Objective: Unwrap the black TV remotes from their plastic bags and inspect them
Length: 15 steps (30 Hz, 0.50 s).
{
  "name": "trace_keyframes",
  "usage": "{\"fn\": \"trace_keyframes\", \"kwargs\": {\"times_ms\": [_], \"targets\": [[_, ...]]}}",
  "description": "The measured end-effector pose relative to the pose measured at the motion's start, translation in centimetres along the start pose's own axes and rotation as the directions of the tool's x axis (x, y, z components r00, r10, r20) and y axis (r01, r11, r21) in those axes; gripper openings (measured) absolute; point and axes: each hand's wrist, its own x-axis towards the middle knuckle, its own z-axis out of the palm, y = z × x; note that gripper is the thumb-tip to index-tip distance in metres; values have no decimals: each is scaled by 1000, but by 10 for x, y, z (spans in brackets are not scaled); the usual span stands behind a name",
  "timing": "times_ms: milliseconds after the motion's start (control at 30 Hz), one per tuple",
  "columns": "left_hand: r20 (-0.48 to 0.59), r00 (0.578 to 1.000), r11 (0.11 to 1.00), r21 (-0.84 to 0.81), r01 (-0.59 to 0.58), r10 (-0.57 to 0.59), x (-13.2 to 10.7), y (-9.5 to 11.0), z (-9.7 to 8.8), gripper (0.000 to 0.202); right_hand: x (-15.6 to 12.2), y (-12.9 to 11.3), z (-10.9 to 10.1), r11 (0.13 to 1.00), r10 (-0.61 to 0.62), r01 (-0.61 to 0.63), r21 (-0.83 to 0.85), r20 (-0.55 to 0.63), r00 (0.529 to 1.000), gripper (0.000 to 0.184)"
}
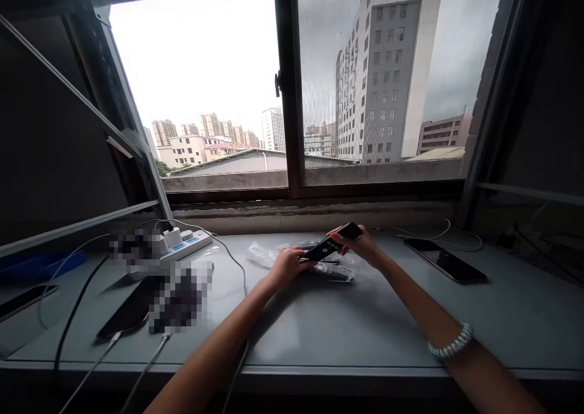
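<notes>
Black device [325, 249], long axis slanting lower left to upper right; left hand [288, 263] and right hand [364, 245] grip it

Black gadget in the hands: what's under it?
Beneath the black gadget, clear plastic lies on the table, with something dark seemingly inside. The left hand, right hand and gadget hide some of it, so I can't tell what's covered.

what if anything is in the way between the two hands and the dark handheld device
Nothing visible is: the left hand grips the dark handheld device toward its lower end, the right hand toward its upper end. Clear plastic wrapping shows on the desk around them, not in between.
</notes>
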Motion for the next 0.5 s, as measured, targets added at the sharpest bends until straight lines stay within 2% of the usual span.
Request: {"fn": "trace_keyframes", "kwargs": {"times_ms": [200, 500], "targets": [[20, 999, 996, 79, -31, 30, -1, 4, 2, 20, 4, 9, -2, 998, 44, -41, -48, 65, 997, 47], [70, 997, 973, 232, -6, -10, -6, 5, 5, 33, 0, 12, -4, 986, 136, -138, -97, -36, 990, 49]]}}
